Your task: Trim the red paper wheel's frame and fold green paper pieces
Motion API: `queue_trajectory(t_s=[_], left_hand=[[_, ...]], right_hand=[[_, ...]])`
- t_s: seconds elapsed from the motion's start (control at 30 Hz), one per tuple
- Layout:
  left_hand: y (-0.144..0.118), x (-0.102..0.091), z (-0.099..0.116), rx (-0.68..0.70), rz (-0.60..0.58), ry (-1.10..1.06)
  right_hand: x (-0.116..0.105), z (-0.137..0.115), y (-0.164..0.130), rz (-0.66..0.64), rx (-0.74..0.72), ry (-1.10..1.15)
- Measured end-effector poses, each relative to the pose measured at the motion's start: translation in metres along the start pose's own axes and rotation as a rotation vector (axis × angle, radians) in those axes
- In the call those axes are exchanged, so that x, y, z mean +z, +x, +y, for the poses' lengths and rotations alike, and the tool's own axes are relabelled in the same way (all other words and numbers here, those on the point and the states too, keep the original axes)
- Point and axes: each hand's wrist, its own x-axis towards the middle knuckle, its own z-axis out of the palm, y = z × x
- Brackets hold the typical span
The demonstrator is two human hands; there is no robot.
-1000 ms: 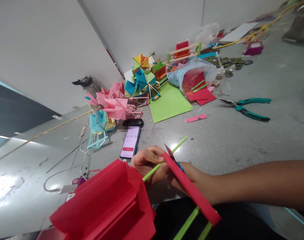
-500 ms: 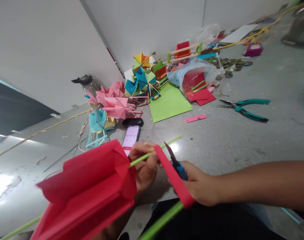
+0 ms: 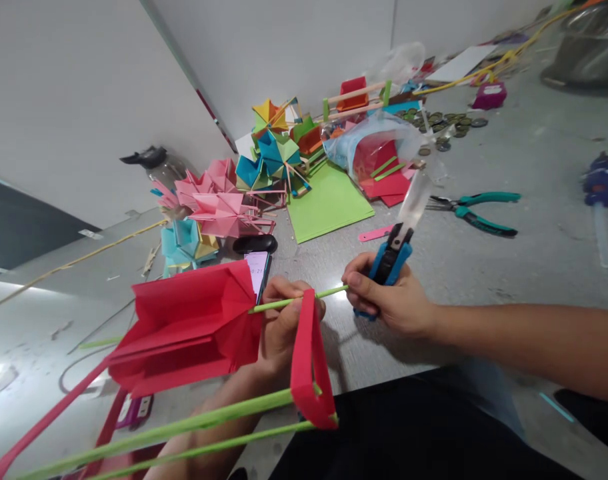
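Observation:
My left hand [image 3: 281,327] is closed around a thin green stick [image 3: 271,305], pinching it where it passes through the top of a red paper loop [image 3: 309,373]. Left of that hand, a folded red paper box [image 3: 184,313] sits on the same stick. Two more green sticks run from the loop's lower end toward the bottom left. In my right hand [image 3: 399,300] is a blue utility knife [image 3: 391,257], its shiny blade pointing up and away. The thumb and fingertips of this hand also touch the stick's right end.
Beyond my hands lie green paper sheets [image 3: 329,203], teal-handled pliers [image 3: 479,207] and a pink strip [image 3: 375,233]. Folded pink paper pieces [image 3: 217,207] and a phone [image 3: 257,270] are to the left. A plastic bag with red paper [image 3: 379,157] stands further back; a blue glue gun [image 3: 603,180] is at right.
My right hand has moved up and right from beside the red loop to the stick's end, and the knife now points upward. The red box and loop have turned, showing more green sticks.

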Motion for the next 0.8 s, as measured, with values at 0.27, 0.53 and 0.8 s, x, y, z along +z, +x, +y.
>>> queue_trajectory(t_s=[0.27,0.53,0.8], left_hand=[[-0.002,0.007,0.004,-0.242,-0.124,-0.096],[0.000,0.007,0.005,-0.149,-0.109,-0.166],[0.004,0.007,0.011,-0.185,-0.017,-0.146]], right_hand=[[0.002,0.008,0.002,-0.086,0.214,0.123],[-0.010,0.003,0.008,-0.214,0.123,-0.091],[-0.010,-0.004,0.000,-0.221,0.011,-0.379]])
